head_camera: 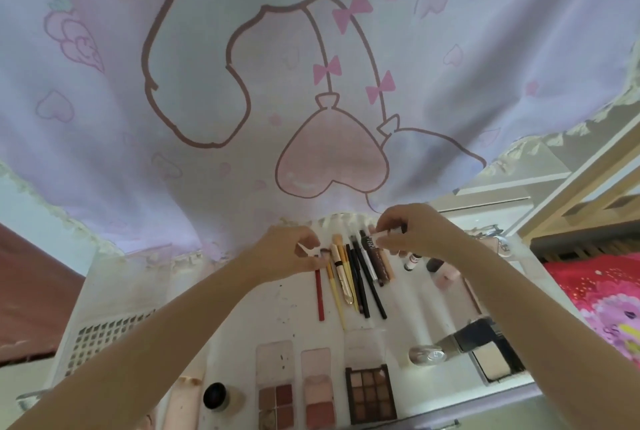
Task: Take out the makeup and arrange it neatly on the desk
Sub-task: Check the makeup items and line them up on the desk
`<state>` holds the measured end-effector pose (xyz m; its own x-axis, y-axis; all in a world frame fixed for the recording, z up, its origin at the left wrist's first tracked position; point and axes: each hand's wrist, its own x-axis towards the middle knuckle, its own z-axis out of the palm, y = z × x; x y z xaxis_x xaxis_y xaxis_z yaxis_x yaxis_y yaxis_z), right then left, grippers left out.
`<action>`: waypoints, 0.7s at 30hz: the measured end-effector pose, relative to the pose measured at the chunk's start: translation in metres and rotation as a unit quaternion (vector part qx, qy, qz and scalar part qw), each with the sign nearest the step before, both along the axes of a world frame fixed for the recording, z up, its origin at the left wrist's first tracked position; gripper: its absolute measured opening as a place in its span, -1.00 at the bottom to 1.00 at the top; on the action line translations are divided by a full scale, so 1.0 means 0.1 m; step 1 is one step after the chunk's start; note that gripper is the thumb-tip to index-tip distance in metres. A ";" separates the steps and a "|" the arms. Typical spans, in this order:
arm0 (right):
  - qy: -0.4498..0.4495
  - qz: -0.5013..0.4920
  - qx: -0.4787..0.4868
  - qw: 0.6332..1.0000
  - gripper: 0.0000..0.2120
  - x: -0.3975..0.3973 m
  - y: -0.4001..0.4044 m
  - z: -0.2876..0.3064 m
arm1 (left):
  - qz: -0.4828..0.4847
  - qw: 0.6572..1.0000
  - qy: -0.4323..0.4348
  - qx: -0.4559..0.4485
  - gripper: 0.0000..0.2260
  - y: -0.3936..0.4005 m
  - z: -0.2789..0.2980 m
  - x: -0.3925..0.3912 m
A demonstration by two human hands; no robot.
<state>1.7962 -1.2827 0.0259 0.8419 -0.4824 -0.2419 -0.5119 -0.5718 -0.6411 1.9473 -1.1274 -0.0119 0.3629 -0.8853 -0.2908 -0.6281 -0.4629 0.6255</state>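
Head view: your left hand (289,249) pinches a white clip (309,250), right hand (412,232) pinches a small tube (389,232), lining up the pencil row (353,277).

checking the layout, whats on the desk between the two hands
In the head view, the upper ends of the brushes and pencils lie between the left hand and right hand.

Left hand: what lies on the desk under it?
The upper ends of the red pencil and a yellow-handled brush run under the left hand, whose fingers pinch a small white item. How far they reach beneath is hidden.
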 end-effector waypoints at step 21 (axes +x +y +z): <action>0.355 -0.035 -0.200 0.913 -0.76 -0.32 -0.56 -1.40 | -0.109 0.939 -0.157 0.287 -0.38 0.38 -1.36 0.09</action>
